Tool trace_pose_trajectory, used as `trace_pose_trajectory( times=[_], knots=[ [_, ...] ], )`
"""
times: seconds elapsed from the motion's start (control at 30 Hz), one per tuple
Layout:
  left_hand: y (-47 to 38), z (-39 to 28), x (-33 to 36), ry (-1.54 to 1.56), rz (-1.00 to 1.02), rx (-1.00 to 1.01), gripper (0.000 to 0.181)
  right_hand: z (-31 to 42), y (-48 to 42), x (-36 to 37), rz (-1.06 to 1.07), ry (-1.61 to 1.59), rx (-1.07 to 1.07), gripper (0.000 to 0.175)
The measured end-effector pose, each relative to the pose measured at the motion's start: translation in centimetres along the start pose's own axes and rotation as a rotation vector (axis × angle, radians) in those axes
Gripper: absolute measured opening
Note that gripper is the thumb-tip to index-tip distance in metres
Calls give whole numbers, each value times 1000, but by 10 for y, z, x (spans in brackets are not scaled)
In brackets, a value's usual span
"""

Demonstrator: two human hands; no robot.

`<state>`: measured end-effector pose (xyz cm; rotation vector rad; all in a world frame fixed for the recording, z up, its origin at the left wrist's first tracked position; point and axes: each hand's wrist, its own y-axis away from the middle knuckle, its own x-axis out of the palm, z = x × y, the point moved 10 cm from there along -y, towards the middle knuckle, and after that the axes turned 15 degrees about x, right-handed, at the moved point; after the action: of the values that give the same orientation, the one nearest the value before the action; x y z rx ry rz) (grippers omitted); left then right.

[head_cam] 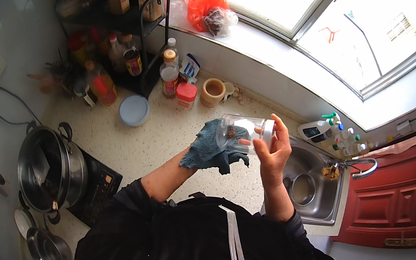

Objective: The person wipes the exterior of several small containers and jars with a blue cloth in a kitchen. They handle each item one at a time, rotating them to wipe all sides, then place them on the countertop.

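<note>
A clear jar (244, 129) lies tilted in the air above the counter, with a white band or lid at its right end. Around that white end curl the thumb and fingers of my right hand (272, 152). A blue-grey cloth (205, 149) is draped over my left hand (189, 159) and presses against the jar's left side and underside. Most of the left hand is hidden by the cloth. Near the jar's left end a small brown spot (230, 131) shows; I cannot tell whether it is inside or on the wall.
A steel sink (332, 208) holds a round bowl (303, 189) to the right, with a faucet (365, 167). At left, a steel pot (73, 170) stands on an induction cooker (97, 187). Behind are a lidded container (134, 110), bottles (169, 74), a mortar (212, 92) and a black rack (139, 37).
</note>
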<state>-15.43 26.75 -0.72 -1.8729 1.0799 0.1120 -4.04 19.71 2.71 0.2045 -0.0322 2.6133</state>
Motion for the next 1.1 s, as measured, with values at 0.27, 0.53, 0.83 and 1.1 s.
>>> trace_pose_trajectory(
  times=[0.27, 0.53, 0.83, 1.1],
  knots=[
    [48, 44, -7, 1159, -465, -671, 51, 3, -30, -74, -536, 843, -419, 81],
    [97, 74, -33, 1241, -811, -747, 31, -141, -103, -158, -480, 1170, 92, 83],
    [82, 54, -48, 404, -329, -602, 9, -219, -131, -159, -258, 1266, 131, 95],
    [85, 80, -34, 204, -262, -587, 33, -164, -109, -177, -457, 1073, 17, 89]
  ],
)
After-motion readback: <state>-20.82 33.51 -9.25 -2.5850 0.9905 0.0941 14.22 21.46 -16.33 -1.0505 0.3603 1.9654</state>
